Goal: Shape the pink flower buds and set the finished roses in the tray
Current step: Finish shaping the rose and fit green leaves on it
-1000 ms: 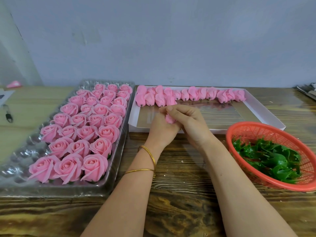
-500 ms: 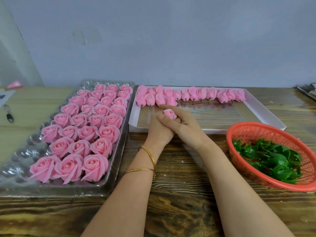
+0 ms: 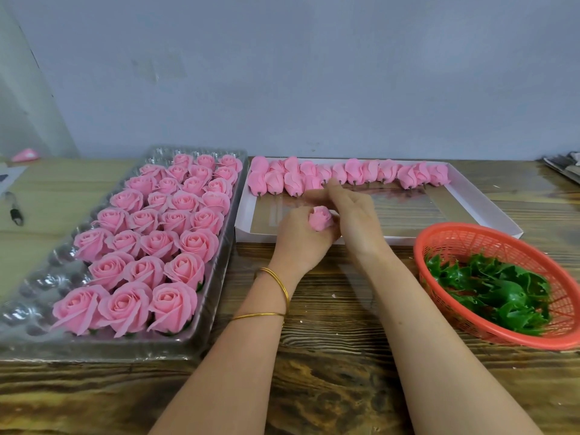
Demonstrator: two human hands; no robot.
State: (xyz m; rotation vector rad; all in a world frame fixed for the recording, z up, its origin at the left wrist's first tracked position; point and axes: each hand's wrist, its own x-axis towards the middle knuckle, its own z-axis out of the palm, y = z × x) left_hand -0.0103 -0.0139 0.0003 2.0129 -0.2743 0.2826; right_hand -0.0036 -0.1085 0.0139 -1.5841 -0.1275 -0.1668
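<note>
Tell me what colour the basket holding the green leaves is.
Orange-red, with an open mesh weave. The head view, the only one, shows the basket clearly on the right.

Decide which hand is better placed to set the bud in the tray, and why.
Probably left: the left hand grips the bud and lies nearer the tray; the right hand holds nothing.

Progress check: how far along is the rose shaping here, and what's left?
Done: finished roses fill most of the clear tray; empty cups show along its left side. In hand: the left hand grips one bud, the right hand open beside it. Left: a row of unshaped buds in the white box.
</note>
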